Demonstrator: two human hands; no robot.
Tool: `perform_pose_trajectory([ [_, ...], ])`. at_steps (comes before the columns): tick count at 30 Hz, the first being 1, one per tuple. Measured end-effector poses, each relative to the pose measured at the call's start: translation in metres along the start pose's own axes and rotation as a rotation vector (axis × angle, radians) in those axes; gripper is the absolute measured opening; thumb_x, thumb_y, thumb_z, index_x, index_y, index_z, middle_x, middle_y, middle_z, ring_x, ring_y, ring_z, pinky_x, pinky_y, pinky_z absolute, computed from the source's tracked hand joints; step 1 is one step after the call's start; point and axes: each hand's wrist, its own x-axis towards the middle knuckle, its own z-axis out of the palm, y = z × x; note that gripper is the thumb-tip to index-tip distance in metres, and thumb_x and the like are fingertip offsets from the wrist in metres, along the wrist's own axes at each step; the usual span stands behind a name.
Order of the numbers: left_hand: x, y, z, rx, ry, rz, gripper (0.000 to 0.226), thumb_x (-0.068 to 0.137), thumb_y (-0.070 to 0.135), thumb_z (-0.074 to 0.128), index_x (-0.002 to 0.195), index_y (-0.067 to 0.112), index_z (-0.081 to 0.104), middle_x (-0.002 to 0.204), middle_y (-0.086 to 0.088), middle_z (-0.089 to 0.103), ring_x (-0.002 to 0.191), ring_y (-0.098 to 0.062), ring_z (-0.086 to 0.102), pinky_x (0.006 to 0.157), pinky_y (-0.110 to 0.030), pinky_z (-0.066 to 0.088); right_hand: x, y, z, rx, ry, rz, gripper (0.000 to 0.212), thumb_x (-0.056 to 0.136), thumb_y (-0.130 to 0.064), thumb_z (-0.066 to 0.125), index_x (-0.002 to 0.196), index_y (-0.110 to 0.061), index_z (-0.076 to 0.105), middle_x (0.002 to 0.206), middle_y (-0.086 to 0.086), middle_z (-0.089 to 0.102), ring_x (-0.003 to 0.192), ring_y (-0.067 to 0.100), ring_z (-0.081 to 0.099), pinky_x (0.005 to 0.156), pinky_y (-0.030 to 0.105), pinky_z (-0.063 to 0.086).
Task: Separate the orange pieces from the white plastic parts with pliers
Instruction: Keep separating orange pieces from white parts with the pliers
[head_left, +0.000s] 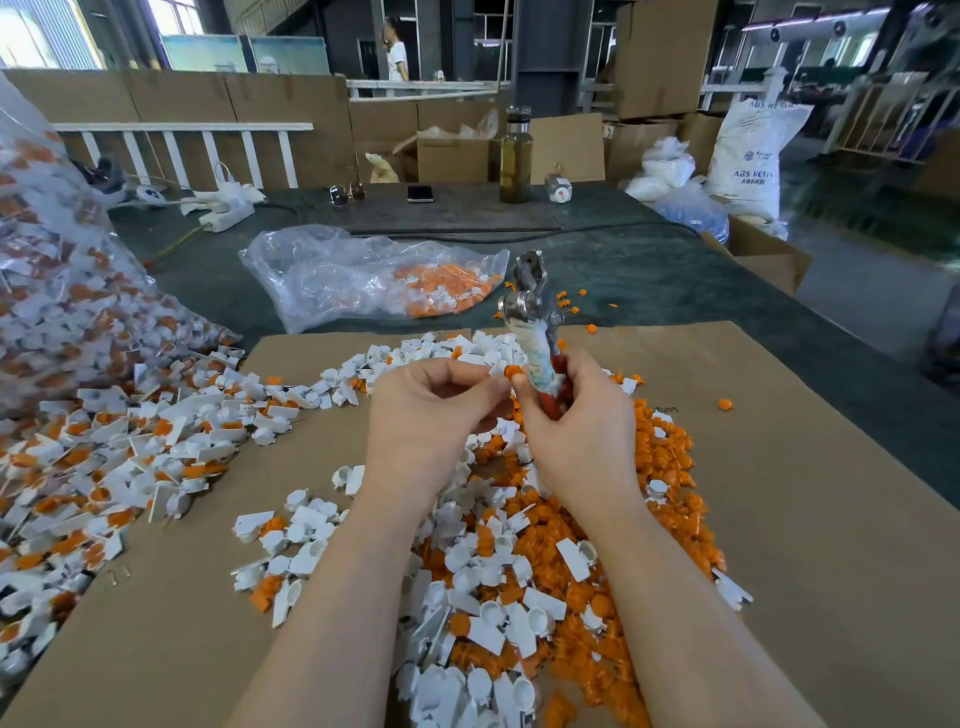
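My left hand (434, 410) pinches a small white plastic part with an orange piece (513, 371) on it, held above the cardboard sheet (810, 519). My right hand (576, 431) grips the red, tape-wrapped handles of the pliers (532, 312), whose metal jaws point up and away. The right thumb touches the orange piece. Under my hands lies a mixed heap of loose orange pieces (670, 452) and white parts (488, 597). A spread of white parts with orange pieces in them (119, 452) covers the left side.
A big clear bag of unseparated parts (62, 291) leans at the far left. Another clear bag holding orange pieces (374, 275) lies beyond the cardboard. A bottle (516, 156), a phone (420, 193) and a power strip (226, 215) sit at the table's back. Cartons stand to the right.
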Motion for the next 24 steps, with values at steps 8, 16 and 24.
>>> perform_pose_trajectory([
  [8, 0.0008, -0.0021, 0.0024, 0.08, 0.04, 0.033, 0.014, 0.08, 0.01, 0.08, 0.072, 0.02, 0.073, 0.066, -0.001, 0.074, 0.07, -0.022, 0.075, 0.069, -0.031, 0.062, 0.0026, 0.0021, 0.0001, 0.017, -0.047, 0.025, 0.015, 0.089, -0.03, 0.068, 0.093, -0.03, 0.053, 0.076, -0.023, 0.056, 0.072, -0.003, 0.06, 0.059, 0.017, 0.05],
  [16, 0.0, -0.0032, 0.0028, 0.146, 0.093, 0.041, 0.011, 0.077, 0.021, 0.083, 0.072, 0.021, 0.074, 0.068, 0.004, 0.074, 0.069, -0.014, 0.074, 0.075, -0.039, 0.062, 0.0023, 0.0022, -0.0012, 0.049, -0.109, 0.033, 0.017, 0.088, -0.023, 0.066, 0.105, -0.023, 0.064, 0.078, -0.021, 0.06, 0.078, -0.003, 0.06, 0.062, 0.015, 0.046],
  [24, 0.0026, -0.0051, 0.004, 0.185, 0.145, 0.05, 0.016, 0.082, 0.02, 0.081, 0.072, 0.023, 0.069, 0.066, 0.009, 0.073, 0.066, -0.01, 0.072, 0.07, -0.032, 0.06, 0.0044, 0.0034, -0.0013, 0.158, -0.179, 0.101, 0.009, 0.089, -0.021, 0.065, 0.098, -0.024, 0.064, 0.076, -0.017, 0.062, 0.073, -0.003, 0.059, 0.058, 0.009, 0.04],
])
